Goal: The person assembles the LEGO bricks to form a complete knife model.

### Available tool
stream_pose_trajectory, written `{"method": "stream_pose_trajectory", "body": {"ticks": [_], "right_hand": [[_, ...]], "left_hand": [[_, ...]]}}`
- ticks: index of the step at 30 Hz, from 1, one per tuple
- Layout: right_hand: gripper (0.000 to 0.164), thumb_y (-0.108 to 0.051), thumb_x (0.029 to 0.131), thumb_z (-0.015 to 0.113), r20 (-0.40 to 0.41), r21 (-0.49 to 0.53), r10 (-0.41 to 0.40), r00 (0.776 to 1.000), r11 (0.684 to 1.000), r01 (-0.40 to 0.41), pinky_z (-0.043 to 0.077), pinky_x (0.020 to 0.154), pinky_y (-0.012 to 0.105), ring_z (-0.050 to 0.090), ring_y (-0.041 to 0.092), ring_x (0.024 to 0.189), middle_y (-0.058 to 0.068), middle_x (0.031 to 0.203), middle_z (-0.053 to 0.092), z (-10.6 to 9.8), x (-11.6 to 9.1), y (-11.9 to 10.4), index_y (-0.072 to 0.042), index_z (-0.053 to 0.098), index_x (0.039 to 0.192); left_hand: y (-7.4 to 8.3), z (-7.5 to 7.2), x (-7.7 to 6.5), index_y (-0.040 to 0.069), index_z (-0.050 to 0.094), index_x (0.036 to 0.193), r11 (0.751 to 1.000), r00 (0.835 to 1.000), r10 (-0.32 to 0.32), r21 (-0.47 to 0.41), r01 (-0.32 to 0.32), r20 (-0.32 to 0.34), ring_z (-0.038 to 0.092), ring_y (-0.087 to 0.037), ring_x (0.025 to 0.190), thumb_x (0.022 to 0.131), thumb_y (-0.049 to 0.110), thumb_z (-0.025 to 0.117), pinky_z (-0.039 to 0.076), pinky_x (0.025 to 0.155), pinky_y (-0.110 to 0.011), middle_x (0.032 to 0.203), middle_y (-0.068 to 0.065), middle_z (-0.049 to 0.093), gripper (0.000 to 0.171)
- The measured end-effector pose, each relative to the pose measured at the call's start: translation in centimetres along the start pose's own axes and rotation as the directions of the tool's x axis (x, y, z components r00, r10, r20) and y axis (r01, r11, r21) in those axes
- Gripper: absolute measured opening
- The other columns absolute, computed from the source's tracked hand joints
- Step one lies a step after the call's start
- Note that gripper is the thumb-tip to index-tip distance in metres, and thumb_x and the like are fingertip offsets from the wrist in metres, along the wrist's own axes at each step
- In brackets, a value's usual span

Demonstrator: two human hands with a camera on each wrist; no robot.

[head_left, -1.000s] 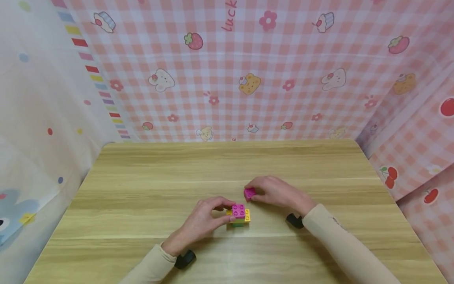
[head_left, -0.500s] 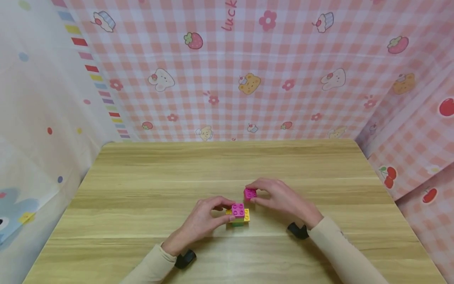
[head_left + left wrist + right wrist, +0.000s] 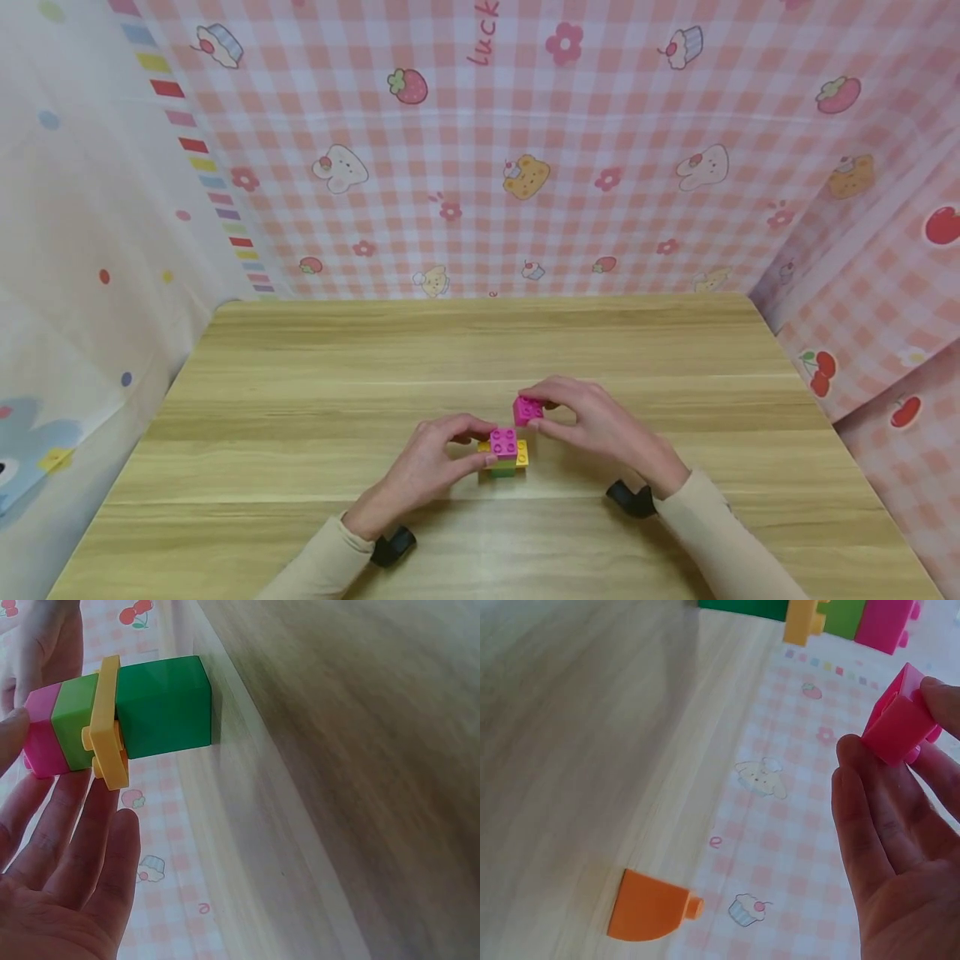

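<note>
A stack of toy building bricks stands upright on the table: a dark green brick (image 3: 165, 705) at the bottom, then a yellow plate (image 3: 110, 727), a light green brick (image 3: 73, 724) and a pink brick (image 3: 503, 443) on top. My left hand (image 3: 431, 458) pinches this pink top between thumb and fingers, the other fingers spread alongside the stack. Behind and to the right, my right hand (image 3: 596, 421) pinches a loose pink brick (image 3: 904, 720), tilted in the air and apart from the stack. Its hollow underside partly shows in the right wrist view.
An orange curved brick (image 3: 649, 907) sits on the wooden table (image 3: 315, 358) in the right wrist view; the head view does not show it. Patterned cloth (image 3: 480, 150) hangs behind the table and on both sides. Black wrist straps show under both forearms.
My right hand has shifted slightly, its wrist lower and further right, and the loose pink brick has turned a little in its fingers. The left hand and the stack stay put.
</note>
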State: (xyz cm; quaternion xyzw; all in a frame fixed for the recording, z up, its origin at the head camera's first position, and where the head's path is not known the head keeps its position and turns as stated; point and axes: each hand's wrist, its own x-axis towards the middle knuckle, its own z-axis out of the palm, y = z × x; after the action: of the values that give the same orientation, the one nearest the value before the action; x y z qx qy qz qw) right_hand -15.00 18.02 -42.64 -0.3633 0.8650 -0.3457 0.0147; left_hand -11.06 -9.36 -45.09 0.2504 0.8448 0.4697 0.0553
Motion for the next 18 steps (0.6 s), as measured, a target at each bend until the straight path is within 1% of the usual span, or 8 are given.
{"method": "stream_pose_trajectory", "body": {"ticks": [5, 9, 12, 18], "right_hand": [[0.036, -0.020, 0.096, 0.076, -0.033, -0.016, -0.025, 0.999, 1.000, 0.024, 0.059, 0.093, 0.039, 0.066, 0.019, 0.113, 0.003, 0.126, 0.069, -0.1, -0.2, -0.8, -0.009, 0.070, 0.130], [0.039, -0.019, 0.095, 0.078, -0.067, -0.024, -0.056, 0.996, 0.998, 0.055, 0.059, 0.093, 0.039, 0.067, 0.016, 0.110, 0.001, 0.124, 0.069, 0.0, -0.2, -1.3, -0.008, 0.069, 0.131], [0.038, -0.018, 0.093, 0.080, -0.086, -0.004, -0.081, 0.993, 0.997, 0.081, 0.059, 0.092, 0.038, 0.067, 0.014, 0.107, -0.001, 0.122, 0.070, 0.2, -0.2, -1.5, -0.009, 0.069, 0.129], [0.033, -0.015, 0.092, 0.081, -0.093, 0.047, -0.133, 0.987, 0.989, 0.138, 0.059, 0.091, 0.035, 0.067, 0.012, 0.105, -0.003, 0.119, 0.071, 0.4, -0.2, -1.9, -0.013, 0.070, 0.123]], "left_hand": [[0.0, 0.0, 0.1, 0.010, 0.073, 0.121, 1.000, 1.000, 0.007, -0.005, -0.007, -0.005, 0.068, -0.015, 0.108, 0.093, 0.021, 0.080, 0.056, 0.096, -0.034, 0.118, 0.002, 0.074, 0.031], [0.0, 0.1, 0.1, 0.010, 0.073, 0.121, 1.000, 1.000, 0.007, -0.006, -0.007, -0.006, 0.068, -0.014, 0.107, 0.093, 0.021, 0.080, 0.056, 0.096, -0.034, 0.117, 0.003, 0.074, 0.031], [-0.1, 0.1, 0.1, 0.011, 0.073, 0.121, 1.000, 1.000, 0.009, -0.004, -0.009, -0.008, 0.068, -0.014, 0.107, 0.093, 0.022, 0.080, 0.056, 0.096, -0.034, 0.117, 0.003, 0.075, 0.031], [-0.1, 0.1, 0.0, 0.011, 0.073, 0.122, 1.000, 1.000, 0.009, 0.001, -0.009, -0.015, 0.068, -0.015, 0.108, 0.093, 0.022, 0.080, 0.056, 0.095, -0.034, 0.118, 0.003, 0.075, 0.032]]}}
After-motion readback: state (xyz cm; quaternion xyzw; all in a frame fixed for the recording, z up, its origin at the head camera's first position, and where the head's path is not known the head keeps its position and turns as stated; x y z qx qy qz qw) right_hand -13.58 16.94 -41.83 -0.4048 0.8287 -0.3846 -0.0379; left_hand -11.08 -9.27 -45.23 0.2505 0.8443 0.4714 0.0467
